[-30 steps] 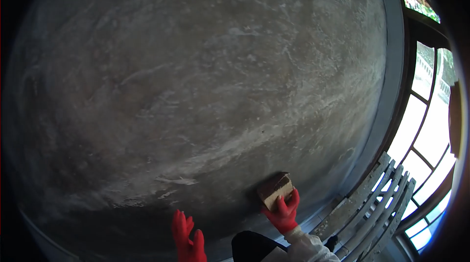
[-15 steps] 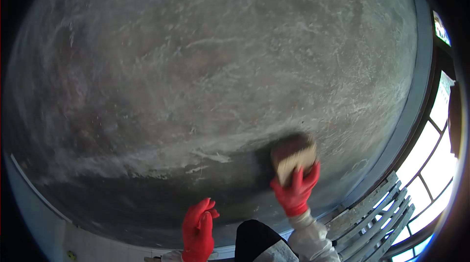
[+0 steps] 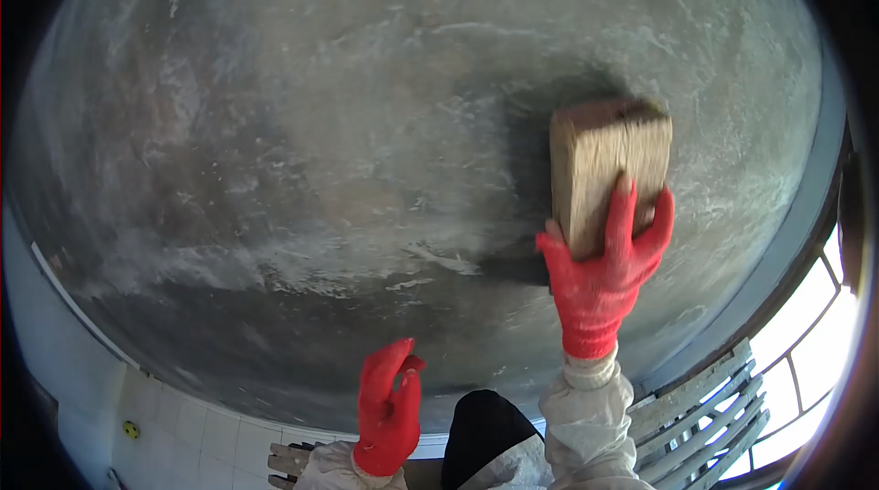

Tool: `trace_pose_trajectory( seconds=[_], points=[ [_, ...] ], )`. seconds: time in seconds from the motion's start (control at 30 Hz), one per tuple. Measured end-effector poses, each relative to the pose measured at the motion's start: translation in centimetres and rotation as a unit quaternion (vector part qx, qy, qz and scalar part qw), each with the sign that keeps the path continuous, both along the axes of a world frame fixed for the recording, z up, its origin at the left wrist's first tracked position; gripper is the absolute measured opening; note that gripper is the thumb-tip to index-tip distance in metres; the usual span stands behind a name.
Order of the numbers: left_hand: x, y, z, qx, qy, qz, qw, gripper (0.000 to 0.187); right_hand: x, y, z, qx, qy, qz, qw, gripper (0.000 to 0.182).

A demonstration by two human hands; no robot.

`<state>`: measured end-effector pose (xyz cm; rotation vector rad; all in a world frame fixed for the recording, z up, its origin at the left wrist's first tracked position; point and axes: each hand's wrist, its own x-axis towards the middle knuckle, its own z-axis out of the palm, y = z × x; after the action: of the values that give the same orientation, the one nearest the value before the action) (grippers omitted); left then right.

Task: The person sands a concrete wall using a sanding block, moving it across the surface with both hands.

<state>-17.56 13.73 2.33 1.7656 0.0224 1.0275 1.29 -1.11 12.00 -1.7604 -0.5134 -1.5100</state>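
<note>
My right hand, in a red glove with bare fingertips, grips a thick wooden block. Its thumb lies along the left side and its fingers spread over the face. The block is up against the grey, scuffed wall, casting a dark shadow to its left; whether its far face touches the wall is hidden. Lower down, my left hand, also red-gloved, hangs loosely curled in front of the wall. A gap shows between its thumb and fingers, and nothing is in it.
At lower right are slatted wooden boards beside a bright barred window. Another plank end pokes out at lower left, above a pale tiled surface with a small yellow round thing. My dark-clad knee shows at the bottom.
My right hand has moved up and slightly right along the wall with the wooden block. My left hand has risen and shifted a little right. The view has shifted slightly.
</note>
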Motion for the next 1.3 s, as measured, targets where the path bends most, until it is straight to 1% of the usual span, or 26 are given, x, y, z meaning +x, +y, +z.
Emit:
trace_pose_trajectory(
  seconds=[0.07, 0.13, 0.17, 0.2, 0.27, 0.3, 0.33, 0.4, 0.47, 0.53, 0.6, 0.63, 0.7, 0.8, 0.83, 0.9, 0.93, 0.97, 1.0, 1.07, 1.1, 1.13, 1.2, 1.23, 1.27, 1.3],
  points=[
    [0.2, 0.0, 0.1, 0.004, -0.022, 0.005, 1.000, 0.042, -0.4, 0.4, -4.7, -0.007, -0.011, -0.008, 1.000, 0.106],
    [0.2, 0.1, -0.2, 0.010, -0.026, 0.007, 1.000, 0.043, -0.7, 1.3, -12.9, -0.005, -0.020, 0.027, 0.999, 0.103],
    [0.2, 0.1, -0.2, 0.020, -0.027, 0.004, 0.999, 0.044, -0.8, 1.4, -17.5, -0.036, -0.024, 0.045, 0.998, 0.101],
    [0.0, 0.0, -0.3, 0.019, -0.029, 0.011, 0.999, 0.044, -1.1, 1.2, -20.5, -0.069, -0.026, 0.062, 0.995, 0.099],
    [-0.4, -0.1, -0.3, 0.019, -0.016, 0.002, 1.000, 0.044, -2.2, 1.1, -21.2, -0.095, -0.018, 0.067, 0.993, 0.098],
    [-0.3, 0.0, -0.7, 0.028, -0.029, 0.005, 0.999, 0.044, -2.4, 1.3, -20.7, -0.121, -0.011, 0.065, 0.990, 0.097],
    [-0.4, 0.1, -0.7, 0.031, -0.032, 0.011, 0.999, 0.044, -2.5, 2.0, -18.4, -0.105, -0.015, 0.064, 0.992, 0.098],
    [-0.8, 0.2, -0.3, 0.008, -0.026, 0.012, 1.000, 0.045, -3.3, 3.8, -10.4, -0.077, -0.017, 0.062, 0.995, 0.097],
    [-1.1, 0.6, 0.1, 0.041, -0.033, 0.032, 0.998, 0.046, -4.2, 5.3, -2.4, -0.064, -0.026, 0.047, 0.997, 0.099],
    [-1.2, 1.0, 0.6, 0.074, -0.045, 0.049, 0.995, 0.046, -5.0, 6.8, 2.4, -0.034, -0.018, 0.034, 0.999, 0.103],
    [-1.6, 1.2, 0.7, 0.055, -0.039, 0.074, 0.995, 0.047, -5.0, 7.6, 2.4, -0.019, -0.037, 0.035, 0.999, 0.104],
    [-1.5, 1.3, 0.5, 0.055, -0.045, 0.078, 0.994, 0.047, -5.1, 7.8, 0.8, -0.030, -0.028, 0.033, 0.999, 0.105],
    [-1.4, 1.2, 0.0, 0.004, -0.054, 0.065, 0.996, 0.047, -5.8, 8.2, -5.2, -0.038, -0.009, 0.040, 0.998, 0.108],
    [-1.4, 0.9, -0.3, 0.006, -0.065, 0.060, 0.996, 0.047, -6.4, 9.1, -18.4, -0.066, -0.007, 0.065, 0.996, 0.106],
    [-1.5, 1.0, -0.6, 0.005, -0.065, 0.065, 0.996, 0.047, -6.6, 9.0, -19.7, -0.067, -0.006, 0.069, 0.995, 0.106],
    [-1.5, 1.7, -1.3, 0.106, -0.048, 0.094, 0.989, 0.049, -6.9, 9.4, -20.9, -0.090, -0.013, 0.089, 0.992, 0.087],
    [-1.6, 1.8, -1.4, 0.107, -0.047, 0.098, 0.988, 0.049, -7.1, 9.8, -19.1, -0.081, -0.012, 0.084, 0.993, 0.084],
    [-1.6, 1.9, -1.5, 0.121, -0.043, 0.117, 0.985, 0.052, -7.3, 10.3, -15.6, -0.072, -0.010, 0.078, 0.994, 0.081],
    [-1.4, 1.9, -1.6, 0.133, -0.041, 0.136, 0.981, 0.055, -7.4, 10.4, -11.2, -0.071, -0.005, 0.108, 0.992, 0.080],
    [-1.0, 2.0, -1.8, 0.159, -0.026, 0.162, 0.973, 0.060, -8.0, 11.1, -3.4, -0.070, -0.007, 0.081, 0.994, 0.090],
    [-0.9, 2.1, -1.8, 0.186, -0.011, 0.185, 0.965, 0.066, -8.4, 11.5, 0.0, -0.049, -0.012, 0.078, 0.996, 0.091],
    [-0.9, 1.9, -1.7, 0.187, -0.010, 0.195, 0.963, 0.066, -8.4, 11.8, 2.2, -0.034, -0.019, 0.080, 0.996, 0.090],
    [-0.4, 1.5, -1.3, 0.218, 0.024, 0.228, 0.949, 0.080, -8.6, 12.0, 3.1, -0.040, -0.020, 0.084, 0.995, 0.086],
    [0.2, 1.7, -2.0, 0.228, 0.018, 0.229, 0.946, 0.086, -8.5, 11.9, 2.2, -0.040, -0.026, 0.096, 0.994, 0.086],
    [0.6, 1.8, -2.6, 0.226, 0.015, 0.241, 0.944, 0.086, -8.4, 11.6, -0.2, -0.067, -0.013, 0.113, 0.991, 0.082],
    [1.0, 1.9, -3.3, 0.246, 0.030, 0.215, 0.945, 0.085, -8.8, 11.3, -3.0, -0.094, -0.003, 0.129, 0.987, 0.079]
  ],
)
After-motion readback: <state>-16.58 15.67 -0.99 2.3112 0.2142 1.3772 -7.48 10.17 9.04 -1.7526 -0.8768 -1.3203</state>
